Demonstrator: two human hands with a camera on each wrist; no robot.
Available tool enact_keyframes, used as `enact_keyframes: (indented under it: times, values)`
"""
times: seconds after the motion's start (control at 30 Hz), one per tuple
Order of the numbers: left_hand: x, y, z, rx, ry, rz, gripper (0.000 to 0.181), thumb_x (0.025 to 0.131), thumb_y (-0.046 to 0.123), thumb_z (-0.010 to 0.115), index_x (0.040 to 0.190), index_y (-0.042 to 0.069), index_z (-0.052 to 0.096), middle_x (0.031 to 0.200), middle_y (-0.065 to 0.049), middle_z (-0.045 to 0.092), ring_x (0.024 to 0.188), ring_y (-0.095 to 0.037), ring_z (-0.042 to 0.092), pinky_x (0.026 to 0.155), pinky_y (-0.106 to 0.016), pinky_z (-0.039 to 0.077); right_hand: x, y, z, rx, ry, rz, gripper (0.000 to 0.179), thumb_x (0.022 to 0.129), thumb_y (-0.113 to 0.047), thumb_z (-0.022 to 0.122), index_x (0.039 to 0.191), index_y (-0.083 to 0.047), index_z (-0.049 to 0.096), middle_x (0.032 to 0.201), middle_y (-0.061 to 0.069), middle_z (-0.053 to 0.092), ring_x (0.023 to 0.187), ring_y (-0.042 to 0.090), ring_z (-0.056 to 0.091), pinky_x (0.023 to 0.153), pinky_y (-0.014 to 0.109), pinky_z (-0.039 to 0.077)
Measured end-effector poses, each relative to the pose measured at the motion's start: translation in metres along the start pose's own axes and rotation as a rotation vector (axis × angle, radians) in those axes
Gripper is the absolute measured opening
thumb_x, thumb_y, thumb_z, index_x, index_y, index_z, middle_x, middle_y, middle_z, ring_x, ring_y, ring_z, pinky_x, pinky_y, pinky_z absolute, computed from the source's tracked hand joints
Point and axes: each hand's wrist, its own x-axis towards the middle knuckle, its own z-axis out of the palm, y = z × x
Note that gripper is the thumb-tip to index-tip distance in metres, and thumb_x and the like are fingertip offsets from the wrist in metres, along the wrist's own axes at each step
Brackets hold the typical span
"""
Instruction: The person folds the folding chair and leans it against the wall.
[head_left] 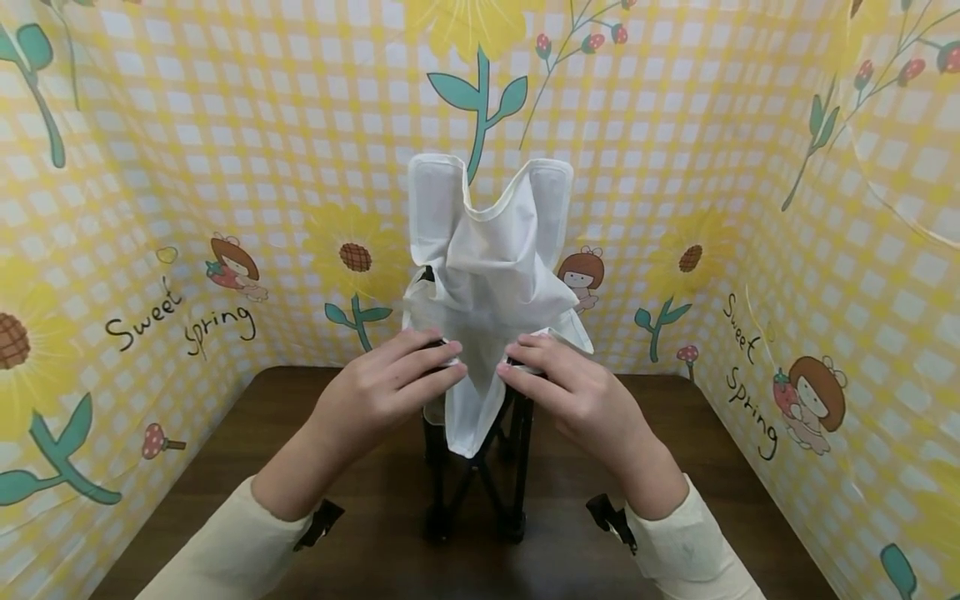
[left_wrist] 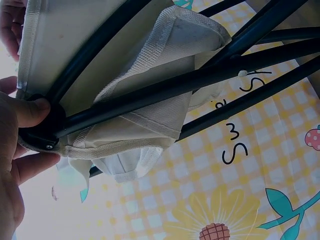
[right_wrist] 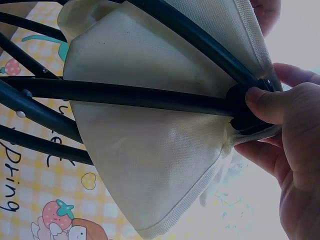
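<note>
A small folding chair with a white fabric seat (head_left: 498,242) and a black tube frame (head_left: 520,467) stands half folded, the cloth bunched and sagging in the middle. My left hand (head_left: 386,379) grips its near left corner, with the thumb against a black plastic joint (left_wrist: 47,122) in the left wrist view. Opposite it, my right hand (head_left: 577,387) holds the near right corner, its thumb pressing another black joint (right_wrist: 245,107). Between the hands, a pointed flap of cloth (head_left: 468,425) hangs down over the crossed legs.
The chair's feet rest on a dark brown wooden table (head_left: 300,550). A yellow checked cloth (head_left: 225,167) printed with sunflowers surrounds it at the back and both sides. Black clips or straps (head_left: 318,523) show at the cream sleeves (head_left: 232,546).
</note>
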Motion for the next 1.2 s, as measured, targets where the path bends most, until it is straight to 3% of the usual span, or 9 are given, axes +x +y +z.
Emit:
enact_keyframes:
  times: [0.7, 1.2]
  values:
    - [0.009, 0.0, 0.009, -0.031, 0.032, -0.008, 0.023, 0.102, -0.002, 0.056, 0.114, 0.004, 0.075, 0.121, -0.01, 0.074, 0.106, -0.03, 0.071, 0.09, -0.045, 0.06, 0.003, 0.004, 0.004, 0.069, 0.002, 0.022, 0.028, 0.105, 0.003, 0.051, 0.122, -0.004, 0.072, 0.12, 0.016, 0.071, 0.112, 0.033, 0.07, 0.103, 0.042, 0.055]
    - [0.01, -0.002, 0.015, -0.05, 0.056, -0.015, 0.023, 0.105, 0.001, 0.053, 0.114, 0.003, 0.074, 0.119, -0.012, 0.074, 0.106, -0.032, 0.071, 0.092, -0.045, 0.059, 0.004, 0.008, 0.009, 0.074, -0.011, 0.034, 0.028, 0.105, 0.002, 0.05, 0.122, -0.004, 0.072, 0.123, 0.015, 0.07, 0.115, 0.032, 0.069, 0.104, 0.04, 0.053]
